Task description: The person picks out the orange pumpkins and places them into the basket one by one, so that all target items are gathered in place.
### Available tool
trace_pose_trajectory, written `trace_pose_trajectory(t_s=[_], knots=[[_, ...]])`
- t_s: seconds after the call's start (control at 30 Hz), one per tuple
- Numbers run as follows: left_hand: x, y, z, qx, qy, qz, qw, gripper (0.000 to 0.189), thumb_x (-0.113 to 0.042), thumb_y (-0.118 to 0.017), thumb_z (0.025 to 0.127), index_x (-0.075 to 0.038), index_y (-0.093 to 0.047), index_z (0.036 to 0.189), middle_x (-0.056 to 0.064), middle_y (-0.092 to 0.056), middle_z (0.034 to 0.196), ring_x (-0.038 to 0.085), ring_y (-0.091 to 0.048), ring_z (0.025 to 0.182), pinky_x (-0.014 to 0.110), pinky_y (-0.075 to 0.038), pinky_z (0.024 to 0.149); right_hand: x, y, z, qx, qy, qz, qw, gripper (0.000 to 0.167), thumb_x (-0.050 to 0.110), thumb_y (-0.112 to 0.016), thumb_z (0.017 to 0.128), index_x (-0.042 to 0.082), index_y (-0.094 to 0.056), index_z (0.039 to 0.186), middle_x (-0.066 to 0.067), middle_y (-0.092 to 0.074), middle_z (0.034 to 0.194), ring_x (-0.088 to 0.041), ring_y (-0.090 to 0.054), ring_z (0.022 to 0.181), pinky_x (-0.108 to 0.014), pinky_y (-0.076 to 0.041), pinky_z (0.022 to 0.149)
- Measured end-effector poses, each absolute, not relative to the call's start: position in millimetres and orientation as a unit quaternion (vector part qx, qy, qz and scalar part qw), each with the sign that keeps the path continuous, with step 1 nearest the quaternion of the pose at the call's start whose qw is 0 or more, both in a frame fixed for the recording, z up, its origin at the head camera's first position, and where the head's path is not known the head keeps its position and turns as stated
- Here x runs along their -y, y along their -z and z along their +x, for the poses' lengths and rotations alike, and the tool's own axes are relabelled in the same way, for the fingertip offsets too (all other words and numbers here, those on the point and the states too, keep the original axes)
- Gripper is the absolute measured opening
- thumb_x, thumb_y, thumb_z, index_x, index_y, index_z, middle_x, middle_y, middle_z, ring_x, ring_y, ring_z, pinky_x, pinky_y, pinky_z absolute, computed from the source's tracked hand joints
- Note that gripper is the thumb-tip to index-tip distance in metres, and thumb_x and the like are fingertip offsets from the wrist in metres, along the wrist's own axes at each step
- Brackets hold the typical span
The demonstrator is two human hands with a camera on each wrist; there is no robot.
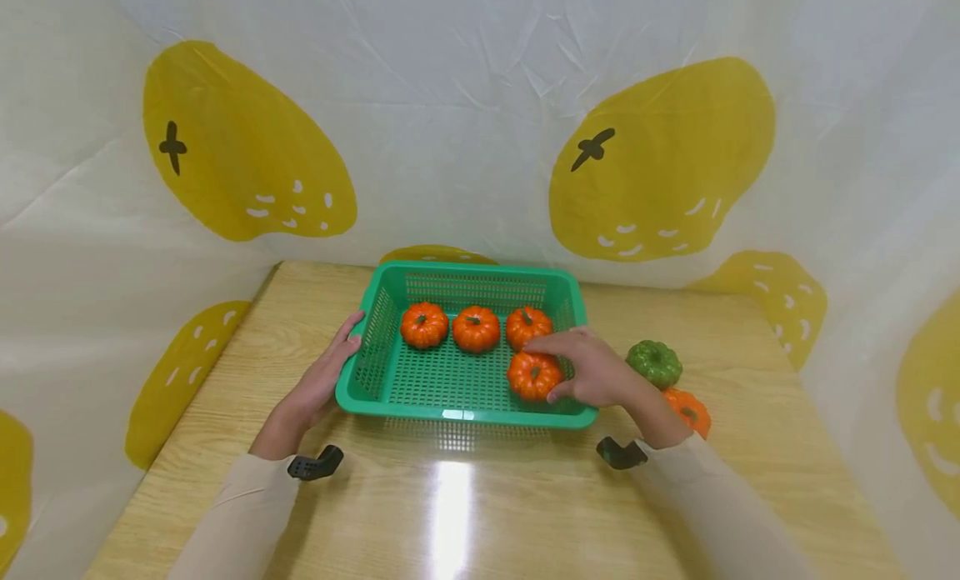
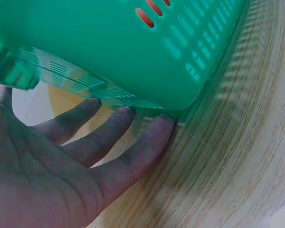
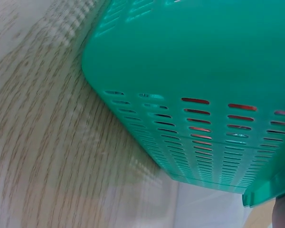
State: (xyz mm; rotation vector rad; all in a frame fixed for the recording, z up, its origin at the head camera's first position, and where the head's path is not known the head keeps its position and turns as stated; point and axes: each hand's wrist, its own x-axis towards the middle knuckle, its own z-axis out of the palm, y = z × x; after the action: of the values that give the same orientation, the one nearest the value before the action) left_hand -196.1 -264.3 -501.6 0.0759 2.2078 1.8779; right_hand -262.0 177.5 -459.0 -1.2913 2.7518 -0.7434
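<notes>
A green plastic basket stands on the table with several small orange pumpkins in it. Three of them, a left pumpkin, a middle pumpkin and a right pumpkin, sit in a row toward the back. In front of the right one is another orange pumpkin, which my right hand holds between thumb and fingers, reaching over the basket's right rim. My left hand rests against the basket's left side. Its fingers are stretched out and touch the outer wall. The right wrist view mostly shows the basket's slotted wall.
To the right of the basket, a green pumpkin and an orange pumpkin lie on the wooden table, the orange one partly behind my right forearm. A white cloth with yellow fruit prints hangs behind the table and along its sides.
</notes>
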Motion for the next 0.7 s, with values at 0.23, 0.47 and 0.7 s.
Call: trace_pose_trajectory(t_s=[0.23,0.47,0.7], knots=[[263.7,502.3,-195.7,-0.758,-0.641,0.03,0.12,0.061,-0.056,-0.025,0.112,-0.045,0.003,0.166,0.005,0.004,0.176,0.039,-0.022,0.153,0.045,-0.037,0.112,-176.4,459.4,-260.8,-0.883,0.225,-0.411,0.007,0.078,0.02,-0.098,0.064,0.015,-0.07,0.136,-0.003,-0.071,0.138,-0.03,-0.064,0.129,-0.054,-0.036,0.109],[263.6,502.9,-196.3,-0.755,-0.644,0.032,0.12,0.061,-0.055,-0.025,0.112,-0.045,0.003,0.166,0.004,0.004,0.176,0.039,-0.02,0.154,0.043,-0.037,0.112,-174.7,457.4,-260.3,-0.889,0.206,-0.408,0.014,0.076,0.021,-0.098,0.065,0.015,-0.07,0.136,-0.003,-0.071,0.137,-0.028,-0.064,0.13,-0.054,-0.036,0.111],[264.0,502.9,-196.4,-0.754,-0.644,0.034,0.12,0.061,-0.055,-0.025,0.113,-0.045,0.003,0.166,0.005,0.005,0.176,0.04,-0.021,0.154,0.046,-0.038,0.113,-172.2,454.5,-260.0,-0.897,0.173,-0.407,0.021,0.074,0.024,-0.096,0.067,0.014,-0.07,0.135,-0.002,-0.073,0.133,-0.028,-0.066,0.126,-0.053,-0.037,0.111]])
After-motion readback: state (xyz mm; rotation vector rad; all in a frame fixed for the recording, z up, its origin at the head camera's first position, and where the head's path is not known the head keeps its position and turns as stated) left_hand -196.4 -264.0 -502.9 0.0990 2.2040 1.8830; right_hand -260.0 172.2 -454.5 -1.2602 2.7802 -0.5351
